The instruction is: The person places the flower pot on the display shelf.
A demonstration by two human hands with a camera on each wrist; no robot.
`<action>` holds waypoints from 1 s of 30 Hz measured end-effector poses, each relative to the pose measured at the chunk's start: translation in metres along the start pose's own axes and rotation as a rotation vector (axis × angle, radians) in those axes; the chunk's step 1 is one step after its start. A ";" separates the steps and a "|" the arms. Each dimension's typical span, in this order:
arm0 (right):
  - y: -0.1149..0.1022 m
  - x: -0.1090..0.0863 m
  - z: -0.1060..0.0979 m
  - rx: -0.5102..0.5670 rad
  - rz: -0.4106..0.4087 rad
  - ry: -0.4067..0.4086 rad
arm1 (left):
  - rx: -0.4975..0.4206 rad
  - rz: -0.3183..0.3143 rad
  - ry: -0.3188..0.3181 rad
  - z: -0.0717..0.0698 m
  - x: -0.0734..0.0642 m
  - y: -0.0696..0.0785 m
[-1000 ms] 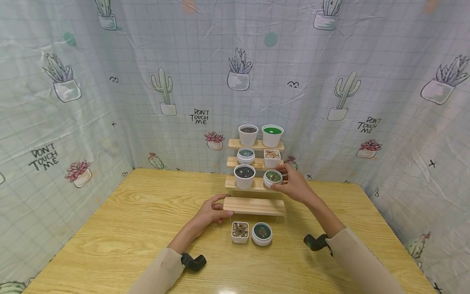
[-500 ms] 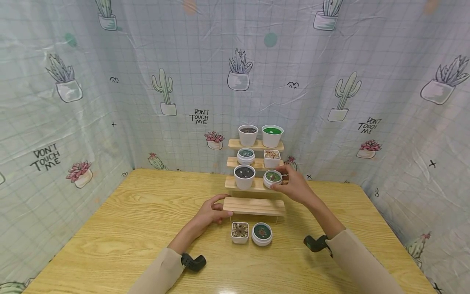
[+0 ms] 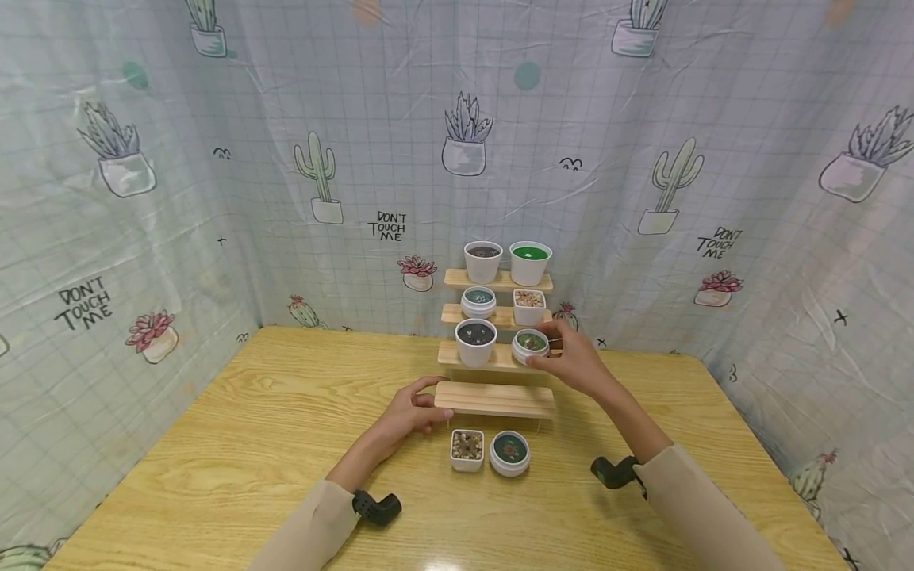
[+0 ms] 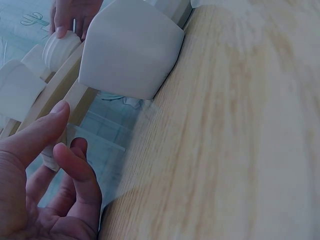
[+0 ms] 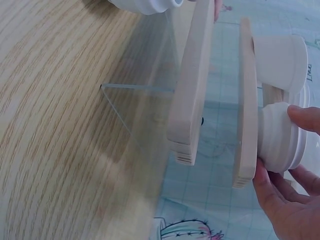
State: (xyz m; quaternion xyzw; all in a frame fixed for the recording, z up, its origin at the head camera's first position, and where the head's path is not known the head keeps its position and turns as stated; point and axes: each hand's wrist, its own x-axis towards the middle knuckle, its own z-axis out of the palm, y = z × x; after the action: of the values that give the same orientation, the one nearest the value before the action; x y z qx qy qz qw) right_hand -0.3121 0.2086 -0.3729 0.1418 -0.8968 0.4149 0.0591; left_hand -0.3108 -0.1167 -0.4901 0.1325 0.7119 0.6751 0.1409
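A stepped wooden plant stand carries small white pots on its tiers. My right hand holds a low round white pot with green filling, at the right of the second tier from the bottom. Thumb and fingers span that round pot in the right wrist view, and its base is at the board. My left hand grips the left end of the lowest board, thumb at the front edge and forefinger behind. In front of the stand, a square pot of pebbles and a round green-filled pot sit on the table.
Left of the held pot stands a taller pot with dark filling. Higher tiers bear a round pot, a square pot and two tall pots, one green-topped. A cactus-print curtain hangs behind the wooden table.
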 end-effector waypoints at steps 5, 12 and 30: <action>-0.001 -0.001 0.000 -0.004 -0.001 -0.002 | 0.000 -0.001 0.001 0.000 -0.001 0.002; -0.001 -0.002 -0.001 -0.002 0.006 0.000 | 0.007 -0.006 0.001 0.000 -0.001 0.002; 0.006 -0.022 -0.008 -0.053 -0.035 0.125 | 0.002 -0.013 -0.001 0.002 -0.003 0.003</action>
State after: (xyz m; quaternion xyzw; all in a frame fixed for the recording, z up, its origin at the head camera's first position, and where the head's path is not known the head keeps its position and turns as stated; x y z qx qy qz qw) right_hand -0.2930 0.2227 -0.3765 0.1299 -0.8994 0.3980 0.1261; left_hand -0.3071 -0.1156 -0.4872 0.1284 0.7134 0.6733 0.1458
